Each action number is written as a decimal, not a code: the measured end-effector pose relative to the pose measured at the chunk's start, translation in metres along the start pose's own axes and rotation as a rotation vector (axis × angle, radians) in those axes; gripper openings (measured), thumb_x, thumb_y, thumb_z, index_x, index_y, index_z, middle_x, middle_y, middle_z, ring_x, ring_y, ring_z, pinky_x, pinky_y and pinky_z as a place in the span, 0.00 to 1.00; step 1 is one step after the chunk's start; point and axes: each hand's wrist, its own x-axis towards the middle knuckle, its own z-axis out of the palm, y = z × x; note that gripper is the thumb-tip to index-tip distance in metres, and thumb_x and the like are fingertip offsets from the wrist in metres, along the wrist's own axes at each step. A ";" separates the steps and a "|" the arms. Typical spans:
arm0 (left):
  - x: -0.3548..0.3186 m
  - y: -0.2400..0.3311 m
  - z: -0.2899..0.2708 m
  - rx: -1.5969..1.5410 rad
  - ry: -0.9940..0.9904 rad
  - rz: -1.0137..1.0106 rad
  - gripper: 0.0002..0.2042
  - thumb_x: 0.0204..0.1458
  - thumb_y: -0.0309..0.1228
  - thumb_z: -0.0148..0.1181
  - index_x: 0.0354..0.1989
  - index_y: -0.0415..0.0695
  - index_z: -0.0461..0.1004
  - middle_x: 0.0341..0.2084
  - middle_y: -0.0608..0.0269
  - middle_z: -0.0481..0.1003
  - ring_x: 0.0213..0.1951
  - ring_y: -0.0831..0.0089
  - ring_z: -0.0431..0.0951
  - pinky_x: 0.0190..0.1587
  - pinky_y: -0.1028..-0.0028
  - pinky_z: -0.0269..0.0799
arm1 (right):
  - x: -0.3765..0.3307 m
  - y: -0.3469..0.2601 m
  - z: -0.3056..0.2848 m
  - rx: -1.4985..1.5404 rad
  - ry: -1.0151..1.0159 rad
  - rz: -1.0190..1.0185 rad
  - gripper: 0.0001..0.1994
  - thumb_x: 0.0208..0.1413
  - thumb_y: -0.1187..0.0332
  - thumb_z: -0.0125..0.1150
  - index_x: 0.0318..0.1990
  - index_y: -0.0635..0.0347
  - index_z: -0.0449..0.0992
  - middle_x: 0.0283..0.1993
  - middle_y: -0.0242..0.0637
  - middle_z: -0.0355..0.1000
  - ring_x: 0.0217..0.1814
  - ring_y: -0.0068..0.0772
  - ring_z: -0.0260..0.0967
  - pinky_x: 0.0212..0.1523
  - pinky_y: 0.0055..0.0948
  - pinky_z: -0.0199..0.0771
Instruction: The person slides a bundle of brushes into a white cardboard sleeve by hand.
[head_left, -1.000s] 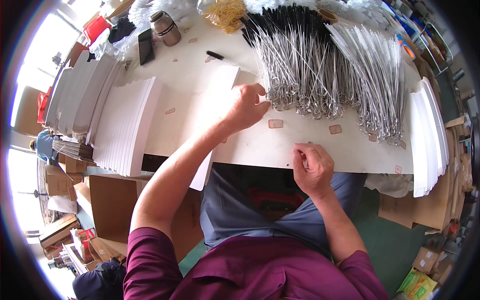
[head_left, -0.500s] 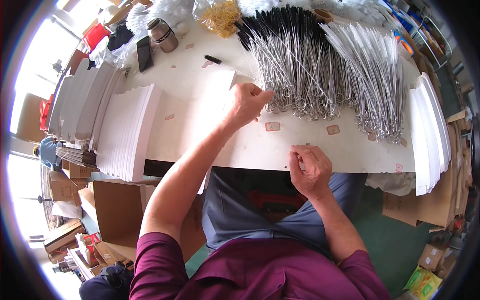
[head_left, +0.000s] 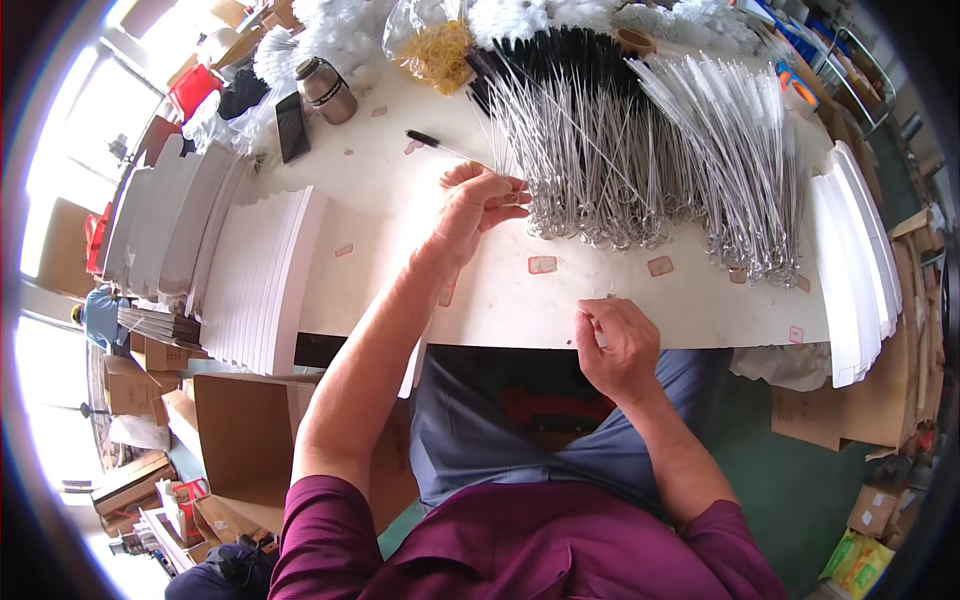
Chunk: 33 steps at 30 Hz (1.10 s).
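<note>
My left hand point(head_left: 470, 212) is over the table beside the near ends of a heap of black-bristled wire brushes point(head_left: 580, 140). Its thumb and fingers are apart around the looped wire ends, and no firm hold on any shows. A single black-tipped wire brush point(head_left: 424, 138) lies apart from the heap, its thin shaft running toward my left fingers. My right hand point(head_left: 622, 345) stays by the table's front edge, fingers curled and thumb pressed in. Whatever may be between those fingertips is too small to make out. White-bristled wire brushes point(head_left: 730, 150) lie right of the black ones.
Folded white cartons point(head_left: 255, 270) line the left, with more white cartons point(head_left: 855, 270) at the right edge. Behind are a steel flask point(head_left: 327, 90), a phone point(head_left: 292, 128), yellow rubber bands point(head_left: 437, 55) and a tape roll point(head_left: 800, 95). An open cardboard box point(head_left: 245, 440) stands below left.
My left hand has drawn back slightly to the left, and its pinched fingers have spread. My right hand keeps its curled shape. The lone black brush stays in place; the whole view has shifted a little.
</note>
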 end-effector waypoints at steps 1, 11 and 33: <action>0.001 -0.002 -0.002 -0.002 -0.005 0.005 0.05 0.51 0.22 0.61 0.30 0.41 0.69 0.35 0.47 0.80 0.36 0.60 0.84 0.42 0.61 0.85 | 0.001 -0.001 0.000 0.032 -0.004 0.015 0.03 0.55 0.74 0.66 0.36 0.60 0.80 0.32 0.37 0.79 0.32 0.39 0.78 0.34 0.34 0.79; 0.006 -0.012 0.004 0.025 0.101 -0.078 0.29 0.51 0.21 0.65 0.62 0.35 0.61 0.35 0.50 0.78 0.33 0.63 0.83 0.39 0.63 0.86 | 0.085 -0.005 -0.030 0.116 0.059 -0.068 0.10 0.56 0.75 0.69 0.45 0.62 0.79 0.35 0.39 0.77 0.30 0.34 0.76 0.31 0.31 0.78; -0.004 0.012 0.033 0.680 0.091 0.078 0.15 0.61 0.34 0.60 0.46 0.32 0.79 0.33 0.51 0.81 0.30 0.69 0.83 0.34 0.72 0.83 | 0.153 0.019 0.011 0.710 -0.333 0.602 0.08 0.59 0.68 0.67 0.36 0.66 0.80 0.29 0.33 0.80 0.24 0.15 0.71 0.22 0.19 0.69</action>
